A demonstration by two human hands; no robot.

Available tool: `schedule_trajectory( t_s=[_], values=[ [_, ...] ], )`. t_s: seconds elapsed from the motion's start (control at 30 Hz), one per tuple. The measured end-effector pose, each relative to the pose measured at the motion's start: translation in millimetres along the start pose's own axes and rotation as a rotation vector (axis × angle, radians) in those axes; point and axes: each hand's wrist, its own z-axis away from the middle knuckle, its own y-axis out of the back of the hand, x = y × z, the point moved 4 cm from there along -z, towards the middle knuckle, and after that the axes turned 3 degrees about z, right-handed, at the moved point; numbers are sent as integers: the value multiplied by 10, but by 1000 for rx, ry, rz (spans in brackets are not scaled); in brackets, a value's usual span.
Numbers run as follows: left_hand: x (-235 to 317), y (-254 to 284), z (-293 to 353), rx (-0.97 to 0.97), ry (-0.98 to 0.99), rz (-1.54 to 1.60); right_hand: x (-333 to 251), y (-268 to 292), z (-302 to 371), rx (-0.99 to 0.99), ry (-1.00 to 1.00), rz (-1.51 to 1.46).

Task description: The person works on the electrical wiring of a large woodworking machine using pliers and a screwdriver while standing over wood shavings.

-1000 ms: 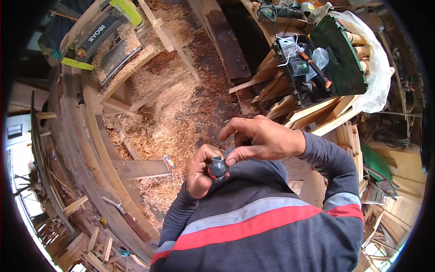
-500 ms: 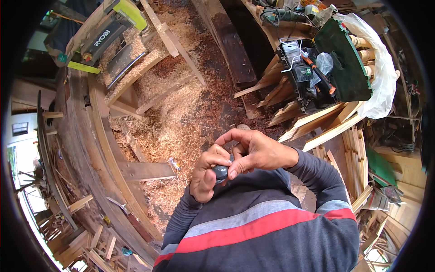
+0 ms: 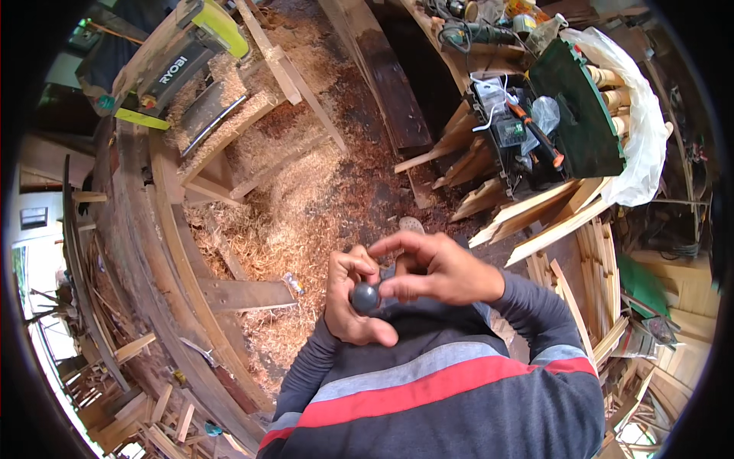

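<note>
A small, smooth, dark grey round thing (image 3: 365, 297) with a shiny spot sits in my left hand (image 3: 347, 306), in front of my chest. The left fingers curl around its far side, while the left thumb sticks out away from it. From the right comes my right hand (image 3: 443, 268); its thumb tip presses the right edge of the round thing. The right index finger arches above, near the left fingertips, with a gap to the thumb. The other right fingertips are partly hidden behind the thumb. What kind of thing it is I cannot tell.
Wood shavings (image 3: 283, 199) cover the floor ahead. A green-and-grey planer machine (image 3: 180, 73) stands at the far left, beside a long curved timber (image 3: 164, 222). To the right, an open dark green toolbox (image 3: 573, 115) holds tools above stacked wood strips (image 3: 535, 210).
My left hand has opened somewhat, its thumb swinging away from the round thing, which now shows more fully. My right index finger has lifted and straightened a little.
</note>
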Motion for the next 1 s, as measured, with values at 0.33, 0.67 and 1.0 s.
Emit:
schedule_trajectory(
  t_s=[0.33,0.67,1.0],
  values=[
    [302,21,272,173,-120,-507,-166,-281,37,-91,186,340],
    [1037,406,251,521,-475,-46,-358,-643,101,40,475,691],
    [1230,1659,765,953,300,-163,512,458,703,541,-224,476]
  ],
)
